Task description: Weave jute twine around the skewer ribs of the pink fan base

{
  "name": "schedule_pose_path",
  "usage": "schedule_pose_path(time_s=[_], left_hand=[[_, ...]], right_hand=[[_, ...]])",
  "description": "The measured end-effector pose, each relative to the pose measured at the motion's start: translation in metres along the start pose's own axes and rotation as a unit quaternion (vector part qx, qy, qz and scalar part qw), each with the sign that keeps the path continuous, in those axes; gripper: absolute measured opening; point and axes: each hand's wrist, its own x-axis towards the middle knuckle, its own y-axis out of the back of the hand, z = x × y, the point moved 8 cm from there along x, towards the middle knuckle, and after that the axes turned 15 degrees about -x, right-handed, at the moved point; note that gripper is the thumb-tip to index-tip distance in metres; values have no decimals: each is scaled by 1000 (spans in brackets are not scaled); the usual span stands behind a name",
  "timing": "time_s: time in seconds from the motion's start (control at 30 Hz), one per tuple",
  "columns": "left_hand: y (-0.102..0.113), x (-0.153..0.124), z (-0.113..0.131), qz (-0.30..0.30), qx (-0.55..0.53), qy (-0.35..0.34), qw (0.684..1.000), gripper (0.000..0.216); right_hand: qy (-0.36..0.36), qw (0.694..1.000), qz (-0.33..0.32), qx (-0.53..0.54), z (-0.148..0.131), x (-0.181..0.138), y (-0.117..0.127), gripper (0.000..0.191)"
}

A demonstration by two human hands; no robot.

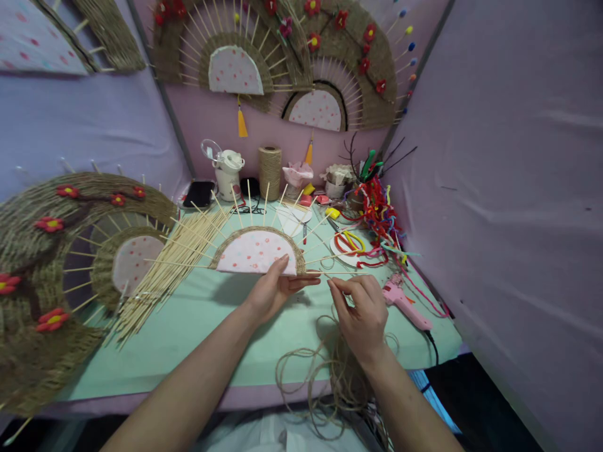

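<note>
A half-round fan piece, pink dotted cloth edged with woven jute and ringed by thin wooden sticks, stands tilted on the mint table. My left hand grips its lower right corner, thumb in front and fingers behind. My right hand is just to the right, fingertips pinched on a strand of jute twine that runs toward the fan's right end. The rest of the twine lies in loose loops by the table's front edge and hangs over it.
A pink glue gun lies right of my right hand. A bundle of bamboo sticks lies at left beside a large finished fan. A twine spool, a white kettle, pipe cleaners and scissors sit behind.
</note>
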Motion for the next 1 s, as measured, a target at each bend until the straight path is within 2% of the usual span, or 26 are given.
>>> schedule_pose_path(time_s=[0.3,0.47,0.7,1.0], left_hand=[[-7,-3,4,-21,-23,-28,999,44],[-10,-4,4,-35,-23,-28,999,45],[-11,-4,3,-48,-13,-20,999,46],[-13,-5,4,-58,-14,-23,998,48]], right_hand=[[-3,1000,6,16,0,-1,1,9],[-25,998,-31,51,5,6,-3,7],[-28,996,-64,46,7,12,-6,5],[-47,998,-38,34,11,11,-5,5]])
